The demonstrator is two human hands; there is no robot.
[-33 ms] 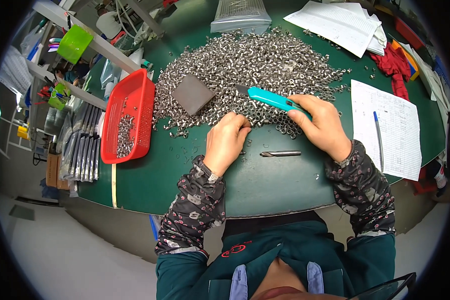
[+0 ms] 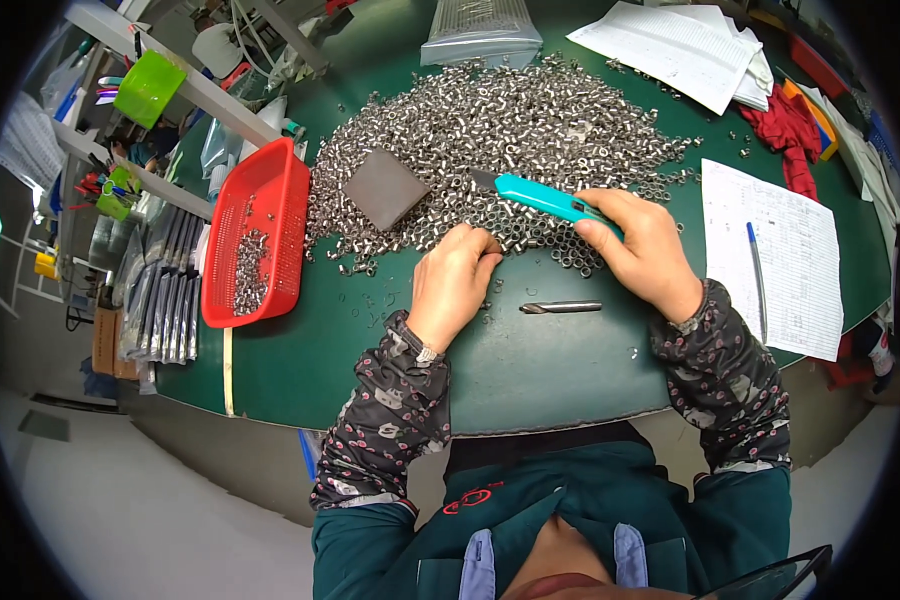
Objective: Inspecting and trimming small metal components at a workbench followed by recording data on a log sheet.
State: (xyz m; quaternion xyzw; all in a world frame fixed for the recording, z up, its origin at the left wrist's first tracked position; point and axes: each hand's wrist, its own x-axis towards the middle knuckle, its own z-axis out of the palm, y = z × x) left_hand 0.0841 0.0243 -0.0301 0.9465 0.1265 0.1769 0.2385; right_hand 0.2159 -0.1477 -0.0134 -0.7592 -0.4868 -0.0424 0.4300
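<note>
A teal utility knife (image 2: 542, 197) is held in my right hand (image 2: 648, 245), its blade end pointing left over the near side of a large heap of small metal rings (image 2: 510, 120). My left hand (image 2: 454, 280) is closed, thumb and fingers pinched together at the heap's near edge. Whatever is in that pinch is hidden by the fingers. Between and below my hands a metal drill bit (image 2: 561, 308) lies on the green table. A dark grey square block (image 2: 387, 189) rests on the rings, beyond my left hand.
To the left stands a red plastic basket (image 2: 288, 240) with some metal rings in it. On the right lie a printed sheet (image 2: 800, 290) and a blue pen (image 2: 756, 270). Farther back are more papers (image 2: 670, 50), a red cloth (image 2: 785, 135) and a clear plastic bag (image 2: 482, 35).
</note>
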